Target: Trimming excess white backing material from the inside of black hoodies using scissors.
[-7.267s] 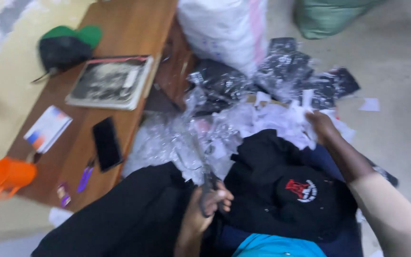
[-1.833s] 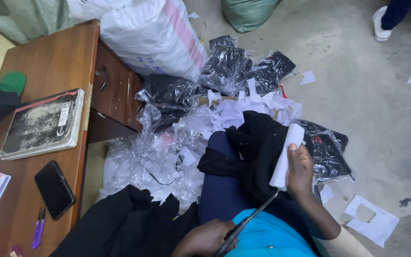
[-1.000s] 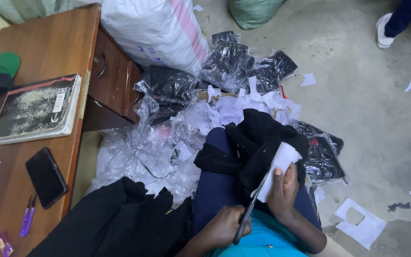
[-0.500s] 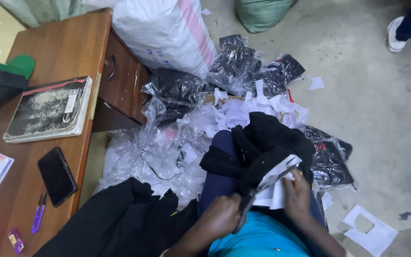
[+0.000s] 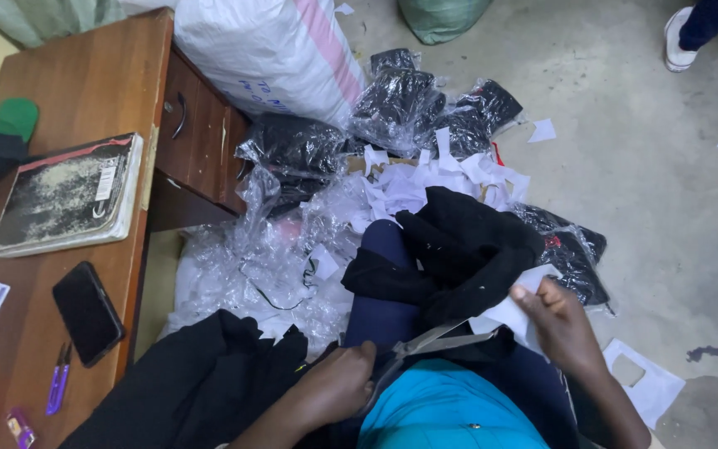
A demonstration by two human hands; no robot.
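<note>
Gripping scissors (image 5: 434, 342) in the left hand (image 5: 334, 387), fingers closed on the handles, blades angled toward the white paper tag (image 5: 515, 312) pinched taut by the right hand (image 5: 563, 324); tag sits just below the black garment (image 5: 459, 249) on the lap.

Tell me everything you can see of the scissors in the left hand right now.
The scissors look like dull grey metal, with long narrow blades. Their handles are hidden inside the left hand, which grips them over the lap. The blades point right and slightly up, tips meeting the white paper that the right hand holds against the black garment. How far the blades are parted is hard to tell.
</note>
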